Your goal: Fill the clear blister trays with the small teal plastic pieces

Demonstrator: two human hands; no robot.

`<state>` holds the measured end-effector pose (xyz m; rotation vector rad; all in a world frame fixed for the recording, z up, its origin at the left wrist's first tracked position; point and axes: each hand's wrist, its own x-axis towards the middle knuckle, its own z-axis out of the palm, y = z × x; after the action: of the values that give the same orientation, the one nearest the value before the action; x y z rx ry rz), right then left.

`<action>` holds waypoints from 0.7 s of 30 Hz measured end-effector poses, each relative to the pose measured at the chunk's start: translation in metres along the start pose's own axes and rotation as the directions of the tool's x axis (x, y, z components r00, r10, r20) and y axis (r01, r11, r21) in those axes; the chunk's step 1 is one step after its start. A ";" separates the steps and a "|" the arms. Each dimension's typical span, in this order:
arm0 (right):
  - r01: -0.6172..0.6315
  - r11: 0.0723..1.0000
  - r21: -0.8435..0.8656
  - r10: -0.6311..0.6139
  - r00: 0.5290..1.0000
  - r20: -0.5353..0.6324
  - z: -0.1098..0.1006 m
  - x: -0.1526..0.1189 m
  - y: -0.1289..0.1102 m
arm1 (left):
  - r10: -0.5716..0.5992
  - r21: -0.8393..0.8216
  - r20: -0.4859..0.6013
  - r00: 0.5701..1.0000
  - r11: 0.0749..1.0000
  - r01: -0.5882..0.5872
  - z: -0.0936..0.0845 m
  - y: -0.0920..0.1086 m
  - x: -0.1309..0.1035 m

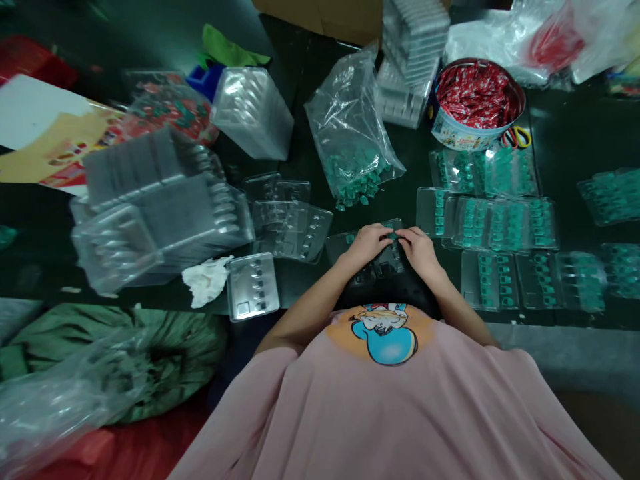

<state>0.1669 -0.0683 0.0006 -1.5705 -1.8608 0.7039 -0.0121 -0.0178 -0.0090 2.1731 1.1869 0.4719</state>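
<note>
My left hand (pixel 369 244) and my right hand (pixel 417 248) meet over a clear plastic blister tray (pixel 389 264) at the table's front edge. The fingertips of both are bent inward and close together on a small green piece (pixel 393 235) at the tray's upper part. Which fingers grip the piece is hard to make out at this size. Just beyond my hands, a clear bag (pixel 350 113) lies with its mouth toward me, and loose green pieces (pixel 357 177) spill from it. To the right, several clear trays (pixel 505 223) hold rows of green pieces.
Stacks of clear trays (pixel 165 200) crowd the left side, with a taller stack (pixel 253 113) behind. Single trays (pixel 293 227) and a crumpled white tissue (pixel 205 281) lie nearer. A round tin (pixel 465 137) of red packets and scissors (pixel 520 137) stand at the back right.
</note>
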 end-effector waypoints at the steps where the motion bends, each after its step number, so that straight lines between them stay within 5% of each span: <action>1: 0.011 0.999 -0.051 -0.010 1.000 0.021 0.002 0.001 0.000 | 0.002 -0.013 -0.005 1.000 1.000 -0.002 0.000 -0.001 0.000; 8: 0.059 0.965 -0.256 -0.029 0.992 0.119 0.008 0.006 -0.002 | -0.001 0.050 -0.024 1.000 0.999 0.002 0.003 0.002 0.000; 15: 0.167 0.907 -0.387 -0.103 0.978 0.180 0.015 -0.020 -0.017 | -0.014 -0.002 -0.003 1.000 1.000 0.014 -0.006 0.001 -0.002; 21: 0.217 0.873 -0.436 -0.142 0.970 0.198 0.020 -0.034 -0.015 | -0.090 -0.003 -0.203 0.975 0.996 0.091 -0.029 -0.013 -0.010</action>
<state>0.1463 -0.1050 -0.0061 -1.6190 -2.3886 0.3262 -0.0416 -0.0109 0.0038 2.1040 1.3912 0.6636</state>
